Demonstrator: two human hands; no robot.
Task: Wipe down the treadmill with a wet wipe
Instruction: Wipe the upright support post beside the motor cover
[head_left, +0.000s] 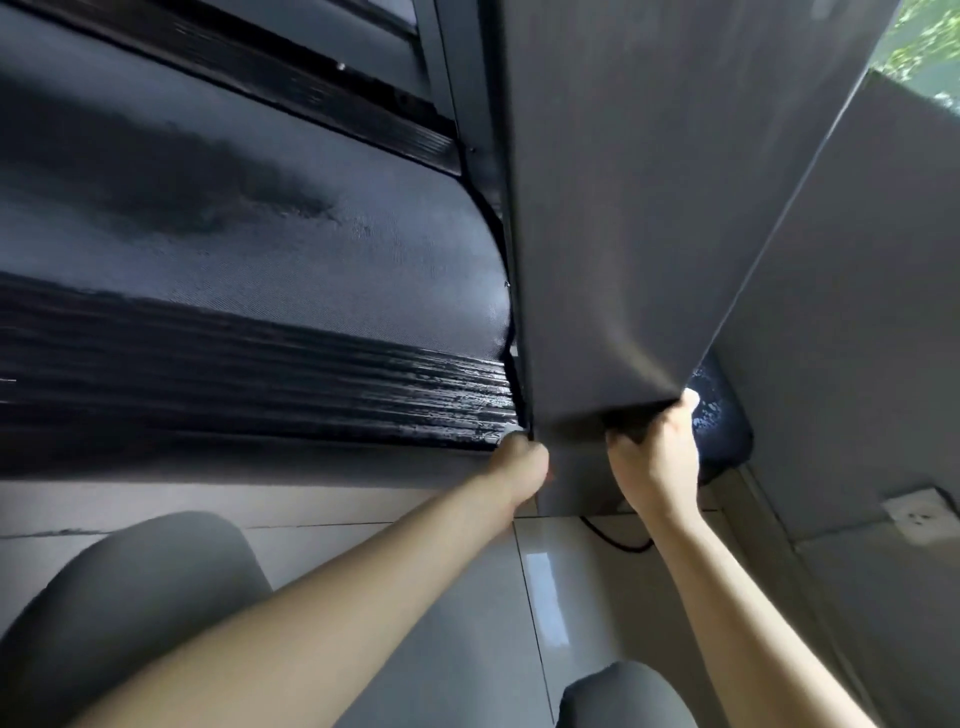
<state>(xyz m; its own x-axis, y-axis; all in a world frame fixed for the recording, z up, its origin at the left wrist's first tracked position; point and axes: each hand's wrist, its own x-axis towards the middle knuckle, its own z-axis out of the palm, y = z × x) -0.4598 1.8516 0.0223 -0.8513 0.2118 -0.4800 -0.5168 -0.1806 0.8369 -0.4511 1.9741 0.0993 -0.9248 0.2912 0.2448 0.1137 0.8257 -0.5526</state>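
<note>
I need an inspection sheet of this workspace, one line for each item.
Surface: tiled floor; treadmill belt has a dark damp patch.
Job's things: side rail wet-streaked; wipe not surely seen.
Clutter: nothing seen.
Grippers: left hand curled at the rail's end; right hand grips the lower edge of the grey cover.
Cables: black cable on the floor.
Surroundings: wall socket, window with greenery.

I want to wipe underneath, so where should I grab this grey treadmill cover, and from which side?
Take the grey cover by its lower edge, coming from below on the near side. Its face is broad and smooth, with nothing to hold, while that edge overhangs and leaves room for fingers. The right hand curls under it there.
</note>
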